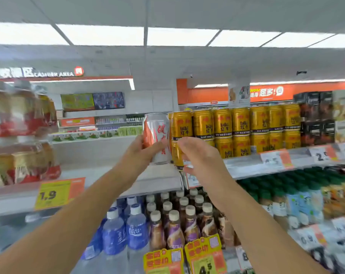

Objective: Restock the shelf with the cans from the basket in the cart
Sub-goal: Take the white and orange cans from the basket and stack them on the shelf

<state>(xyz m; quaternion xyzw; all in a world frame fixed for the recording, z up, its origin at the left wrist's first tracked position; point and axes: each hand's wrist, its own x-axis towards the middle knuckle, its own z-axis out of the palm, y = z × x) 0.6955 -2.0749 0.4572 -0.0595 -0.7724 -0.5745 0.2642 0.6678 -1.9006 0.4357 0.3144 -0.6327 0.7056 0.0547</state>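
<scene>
My left hand point(142, 149) grips a silver and orange can point(157, 135) with red characters, held upright above the top shelf point(159, 180). The can is just left of stacked gold cans point(237, 129) standing on that shelf. My right hand point(199, 155) is raised beside the silver can in front of the leftmost gold cans; its fingers are loosely curled and I cannot tell whether they touch a can. The basket and cart are out of view.
Shrink-wrapped packs of tea bottles point(19, 135) fill the top shelf at the left. A bare stretch of shelf lies between them and the gold cans. Below stand blue water bottles point(124, 230) and brown drink bottles point(179, 220). Yellow price tags point(57, 192) hang on the shelf edges.
</scene>
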